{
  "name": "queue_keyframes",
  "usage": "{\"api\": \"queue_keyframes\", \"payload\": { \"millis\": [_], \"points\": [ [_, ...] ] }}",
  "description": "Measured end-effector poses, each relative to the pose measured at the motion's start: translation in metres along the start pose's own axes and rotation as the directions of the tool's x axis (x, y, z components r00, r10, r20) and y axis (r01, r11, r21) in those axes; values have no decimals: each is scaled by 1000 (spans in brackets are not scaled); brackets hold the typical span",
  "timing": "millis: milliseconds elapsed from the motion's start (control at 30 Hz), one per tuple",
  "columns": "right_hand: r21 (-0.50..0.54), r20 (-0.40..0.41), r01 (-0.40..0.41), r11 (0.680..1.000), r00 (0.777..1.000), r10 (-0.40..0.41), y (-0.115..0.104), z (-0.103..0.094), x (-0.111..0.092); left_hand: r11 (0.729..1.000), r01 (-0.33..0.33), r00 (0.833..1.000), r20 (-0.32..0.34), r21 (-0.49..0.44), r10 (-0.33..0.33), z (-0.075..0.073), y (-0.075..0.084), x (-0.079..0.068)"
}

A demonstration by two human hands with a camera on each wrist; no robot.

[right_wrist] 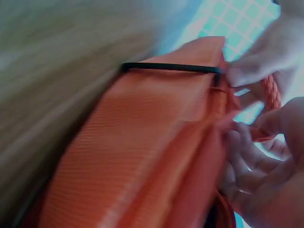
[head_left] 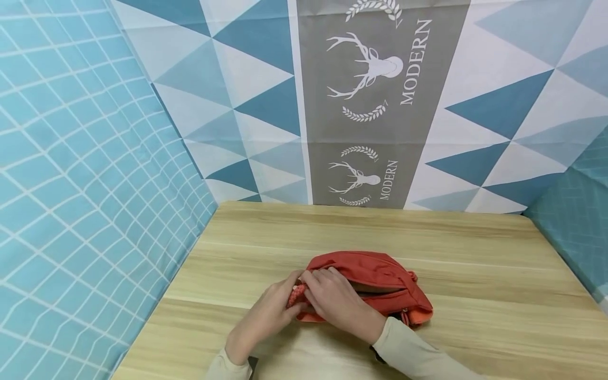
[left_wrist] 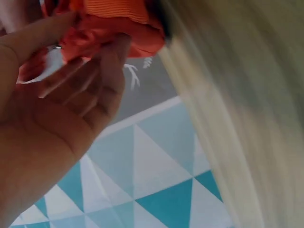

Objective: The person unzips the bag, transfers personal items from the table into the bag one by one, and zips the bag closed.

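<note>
A red waist bag lies on the table, its top gaping along a long slit. At its left end, my left hand grips the fabric between thumb and fingers, also seen as the left hand in its own wrist view. My right hand reaches over the bag's front to the same end. There, its thumb and fingers pinch a red braided cord that loops out between the two hands. An orange webbing strap with a black slider runs along the bag.
The wooden table extends on all sides of the bag. Behind it hangs a cloth with triangles and deer heads. Blue checked cloth covers the left side, and teal cloth the right.
</note>
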State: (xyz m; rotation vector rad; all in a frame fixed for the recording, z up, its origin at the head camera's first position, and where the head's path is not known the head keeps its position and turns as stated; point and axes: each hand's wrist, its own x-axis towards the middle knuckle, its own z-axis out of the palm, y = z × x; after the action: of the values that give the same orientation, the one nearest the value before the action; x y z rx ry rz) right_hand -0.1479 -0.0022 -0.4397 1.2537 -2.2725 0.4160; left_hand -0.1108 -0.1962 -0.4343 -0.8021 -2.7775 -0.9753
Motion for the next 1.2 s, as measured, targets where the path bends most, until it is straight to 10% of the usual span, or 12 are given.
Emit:
{"api": "queue_keyframes", "payload": {
  "millis": [300,600,1200],
  "points": [
    [230,95,-135,964,989,116,2,-14,-3,997,-74,996,-54,20,75,10,-7,6],
    [107,9,-271,956,962,272,2,-30,-23,947,-20,995,-82,321,49,21,6,14],
    [62,23,-420,906,908,419,27,-65,-62,919,1,993,-110,395,46,20,4,14]
  ]
}}
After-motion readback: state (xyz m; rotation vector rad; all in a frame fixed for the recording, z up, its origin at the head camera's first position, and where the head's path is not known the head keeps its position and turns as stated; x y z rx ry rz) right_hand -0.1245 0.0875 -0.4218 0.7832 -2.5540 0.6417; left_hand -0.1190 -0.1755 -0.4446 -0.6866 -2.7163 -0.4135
